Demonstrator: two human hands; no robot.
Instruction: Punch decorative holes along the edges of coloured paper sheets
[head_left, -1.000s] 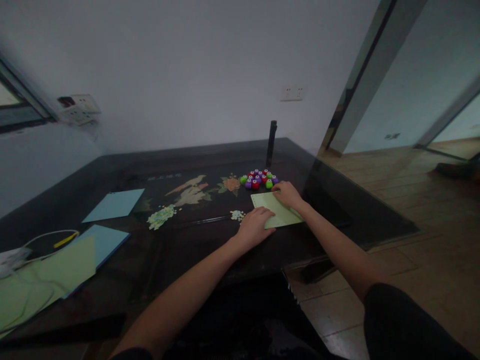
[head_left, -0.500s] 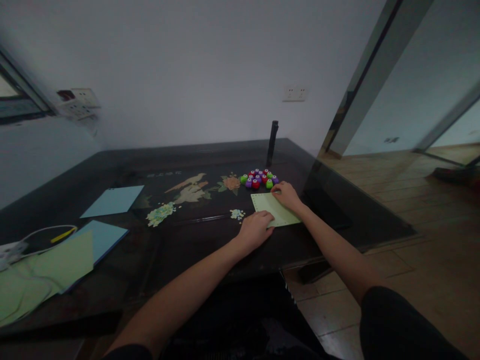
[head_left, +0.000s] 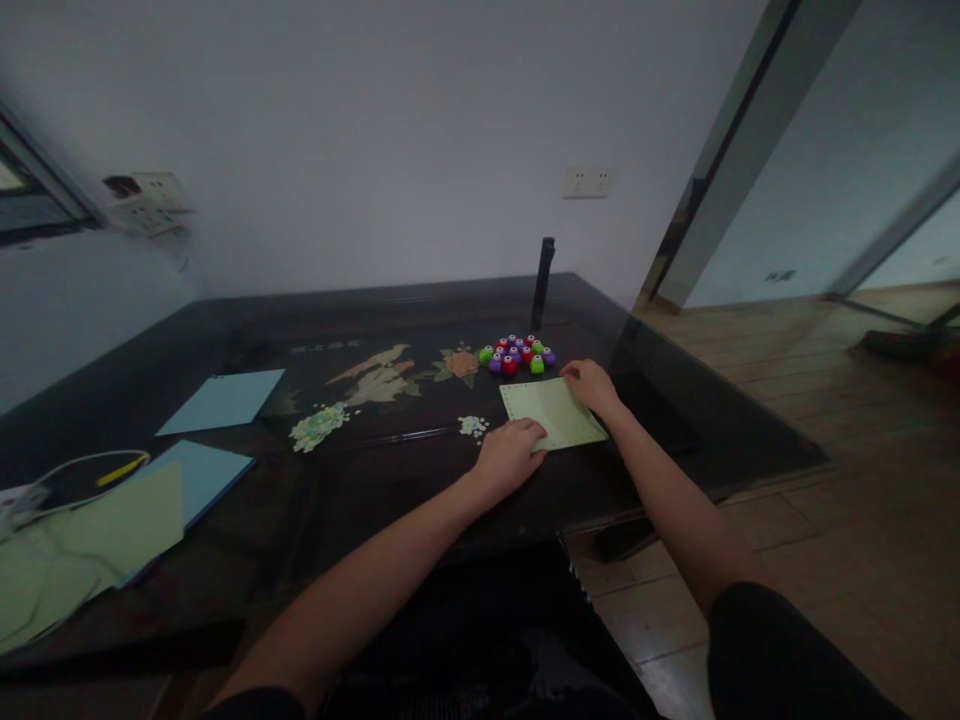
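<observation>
A pale green sheet of paper [head_left: 551, 412] with small holes along its far and left edges lies on the dark table [head_left: 420, 490]. My left hand [head_left: 511, 452] rests on its near left corner with the fingers curled down. My right hand [head_left: 594, 386] lies at its far right edge, fingers bent onto the paper. Just beyond the sheet sits a cluster of small red, purple and green round punches [head_left: 517, 355]. A little heap of paper bits [head_left: 473, 427] lies left of the sheet.
A dark upright post [head_left: 542, 272] stands behind the punches. Light blue sheets [head_left: 223, 401] and green paper [head_left: 112, 528] lie at the left with a white cable [head_left: 67, 470]. Another heap of paper bits [head_left: 319, 426] lies mid-table. The table's right edge drops to a wooden floor [head_left: 825, 470].
My right hand has slid right, off the middle of the green sheet to its far right edge. More of the sheet shows. My left hand has barely moved.
</observation>
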